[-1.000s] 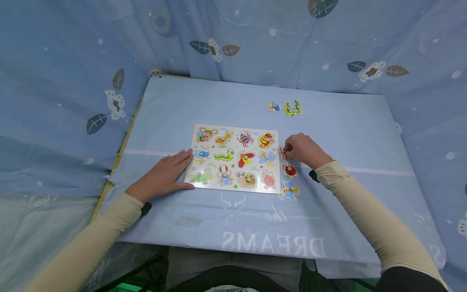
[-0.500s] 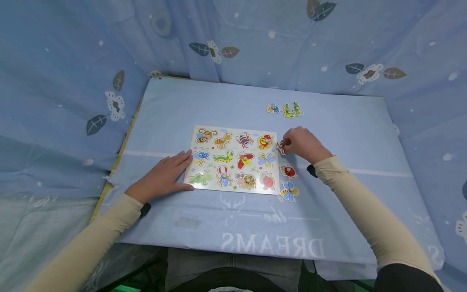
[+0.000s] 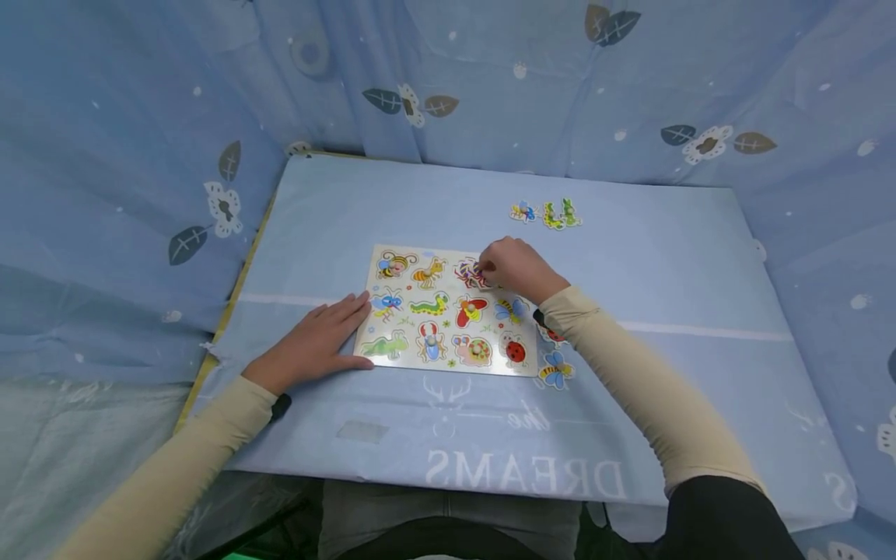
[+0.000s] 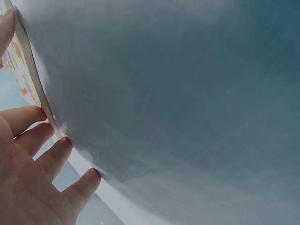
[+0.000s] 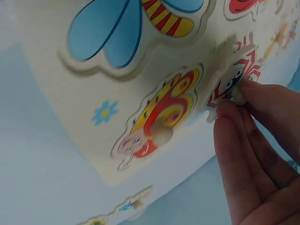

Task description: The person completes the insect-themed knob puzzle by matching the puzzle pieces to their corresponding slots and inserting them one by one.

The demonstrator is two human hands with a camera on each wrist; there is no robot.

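Note:
My right hand pinches a spider puzzle piece by its small knob between thumb and fingertips. It holds the piece tilted, close over the spider picture in the top row of the peg puzzle board. Beside it in the right wrist view lies the butterfly piece with its round knob, set in the board. My left hand lies along the board's left side with fingers extended. In the left wrist view its fingertips touch the board's edge.
Right of the board lie a ladybird piece, partly covered by the right sleeve, and a bee piece. Farther back are a blue-winged insect piece, a caterpillar piece and a green insect piece. Blue cloth hangs behind the table.
My right hand has carried the spider piece leftward from beside the board to above its top row. The left hand has stayed in place at the left edge.

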